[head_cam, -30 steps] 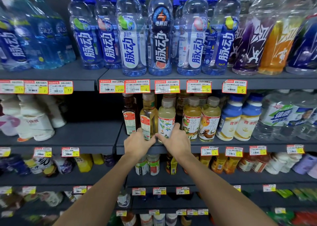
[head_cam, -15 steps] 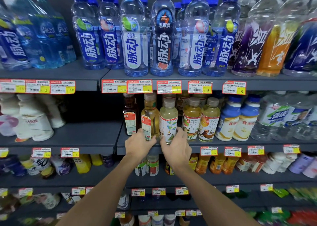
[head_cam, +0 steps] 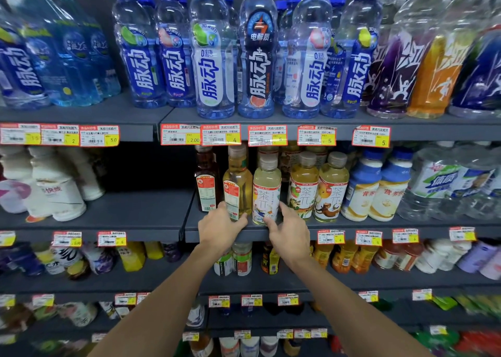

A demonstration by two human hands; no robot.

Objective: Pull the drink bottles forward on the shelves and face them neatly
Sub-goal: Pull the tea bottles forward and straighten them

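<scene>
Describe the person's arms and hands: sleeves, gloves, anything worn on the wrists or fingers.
The left forearm and right forearm are bare right down to the frame edge, with no sleeve showing. The left hand and right hand wear no gloves. No watch, bracelet or ring shows on either wrist or on the visible fingers.

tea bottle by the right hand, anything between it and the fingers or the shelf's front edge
Nothing visible. The right hand holds the tea bottle at its base, and the bottle stands close to the shelf edge. The left hand holds the yellow bottle beside it.
</scene>
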